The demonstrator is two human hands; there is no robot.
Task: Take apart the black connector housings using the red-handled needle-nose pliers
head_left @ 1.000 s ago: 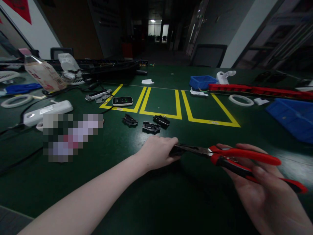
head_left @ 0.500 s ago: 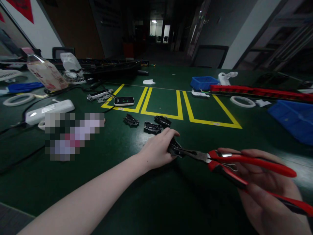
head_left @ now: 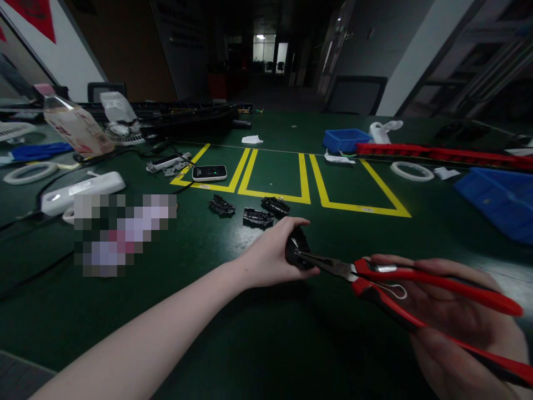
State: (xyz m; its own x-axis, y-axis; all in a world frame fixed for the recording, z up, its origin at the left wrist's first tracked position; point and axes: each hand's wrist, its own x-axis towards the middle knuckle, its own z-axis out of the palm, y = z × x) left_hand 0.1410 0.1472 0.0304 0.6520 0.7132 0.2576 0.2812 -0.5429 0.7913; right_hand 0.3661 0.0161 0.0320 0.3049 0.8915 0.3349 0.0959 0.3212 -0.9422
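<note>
My left hand (head_left: 272, 255) grips a small black plastic part (head_left: 297, 249) above the green table, thumb and fingers around its sides. Red-handled needle-nose pliers (head_left: 366, 272) lie in my right hand (head_left: 470, 316), fingers along one handle and the thumb on the other. Their handles stand apart, and the jaw tips meet the black part; whether they pinch it I cannot make out. Just beyond my left hand, three similar black parts rest on the table: one at left (head_left: 221, 205), one in the middle (head_left: 258, 217) and one behind (head_left: 275, 206).
Yellow tape frames (head_left: 275, 195) mark the green table (head_left: 200, 311). A small device with lit dots (head_left: 209, 173) sits at the left frame. Blue bins stand at back (head_left: 347, 140) and right (head_left: 499, 203). A power strip (head_left: 83, 191) and a bottle (head_left: 77, 125) are at left.
The black part has turned in my left hand, showing more of its dark face. The pliers' handles have spread slightly, and my right hand has shifted a little down and right.
</note>
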